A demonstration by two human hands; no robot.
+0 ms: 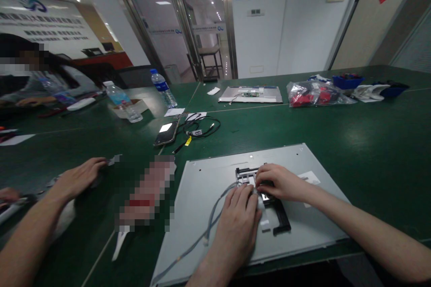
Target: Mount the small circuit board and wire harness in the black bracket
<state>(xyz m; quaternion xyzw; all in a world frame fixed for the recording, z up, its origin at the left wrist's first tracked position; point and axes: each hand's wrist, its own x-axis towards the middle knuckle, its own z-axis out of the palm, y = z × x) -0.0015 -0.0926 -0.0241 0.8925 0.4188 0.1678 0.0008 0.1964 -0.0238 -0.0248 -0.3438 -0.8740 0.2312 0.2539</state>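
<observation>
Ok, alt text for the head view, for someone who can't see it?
A person's left hand and right hand are at a black fitting on a pale flat panel, a grey cable trailing toward its near left corner. The panel lies on a green table, a phone and coiled black cable beyond it; another person's hand is off left.

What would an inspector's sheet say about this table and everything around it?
Surface: green table, with pale seam lines.
Job's things: grey panel lying flat; black bracket on it.
Clutter: phone-like device, plastic bottles, clear bag with red contents.
Hands: left hand and right hand close together at the bracket; what the fingertips grip is unclear.
Cables: grey cable across the panel; black cable looped beside the phone-like device.
Surroundings: glass doors ahead; co-worker's hand at left.
</observation>
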